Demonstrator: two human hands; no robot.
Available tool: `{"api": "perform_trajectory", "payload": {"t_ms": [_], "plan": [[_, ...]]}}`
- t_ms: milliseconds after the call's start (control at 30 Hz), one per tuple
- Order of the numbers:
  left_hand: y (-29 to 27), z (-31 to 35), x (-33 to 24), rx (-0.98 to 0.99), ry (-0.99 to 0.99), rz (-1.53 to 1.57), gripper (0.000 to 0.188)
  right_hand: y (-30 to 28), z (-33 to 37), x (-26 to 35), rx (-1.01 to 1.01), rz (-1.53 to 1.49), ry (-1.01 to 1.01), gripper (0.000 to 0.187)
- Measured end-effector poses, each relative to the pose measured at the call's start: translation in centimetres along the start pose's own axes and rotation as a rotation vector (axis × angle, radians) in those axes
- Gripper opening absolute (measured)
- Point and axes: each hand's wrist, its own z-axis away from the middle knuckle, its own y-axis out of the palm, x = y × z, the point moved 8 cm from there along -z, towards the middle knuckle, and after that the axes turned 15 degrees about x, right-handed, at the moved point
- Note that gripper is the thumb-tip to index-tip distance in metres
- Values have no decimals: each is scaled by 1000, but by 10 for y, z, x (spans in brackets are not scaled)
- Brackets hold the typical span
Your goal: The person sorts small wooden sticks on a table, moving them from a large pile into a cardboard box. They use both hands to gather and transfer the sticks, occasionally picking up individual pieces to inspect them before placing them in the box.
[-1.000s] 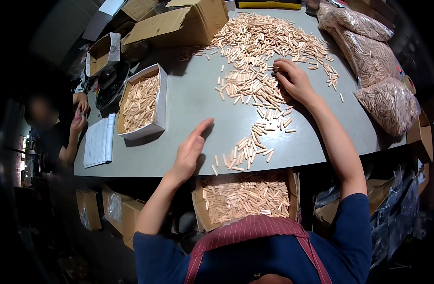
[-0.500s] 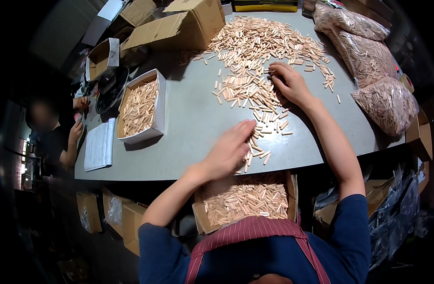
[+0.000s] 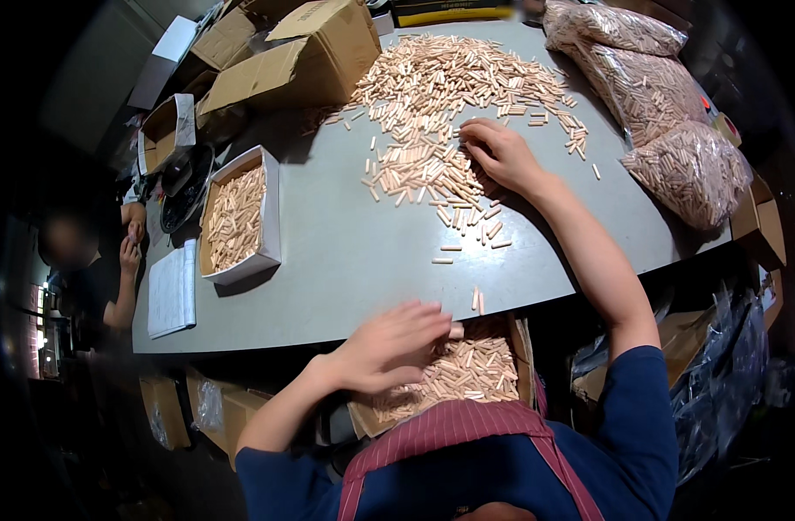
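Note:
A big heap of short wooden dowels [image 3: 467, 74] spreads over the far middle of the grey table [image 3: 345, 260] and tapers toward me. My right hand [image 3: 506, 158] rests at the right side of its narrow part, fingers slightly bent and thumb apart, fingertips against the dowels. Over the table's front edge is my left hand [image 3: 393, 346], a little blurred, its fingers stretched out. Under it sits a cardboard box [image 3: 521, 347] of dowels below the edge, partly hidden by the hand. Two loose dowels [image 3: 477, 300] lie near the edge, beside my left fingertips.
A white box [image 3: 272, 208] of dowels and a notebook [image 3: 172, 286] stand on the left. Large open cartons [image 3: 337, 52] are at the back left, plastic bags of dowels [image 3: 688, 169] at the right. Another person's hands [image 3: 133, 230] are at the far left.
My left hand has moved down toward me from the table top to above the box, and the dowels near the front edge are fewer. My right hand stays by the heap. The view has shifted slightly.

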Motion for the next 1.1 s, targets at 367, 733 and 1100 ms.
{"api": "perform_trajectory", "payload": {"t_ms": [367,733,1100], "plan": [[-66,-26,80,-414,-437,-310,70,-19,2,-11,-210,-55,42,26],[-36,-150,25,-63,72,-498,71,-19,1,-23,-237,-127,154,30],[3,-82,-2,201,120,-271,75,-8,-2,-7,-151,-40,72,18]]}}
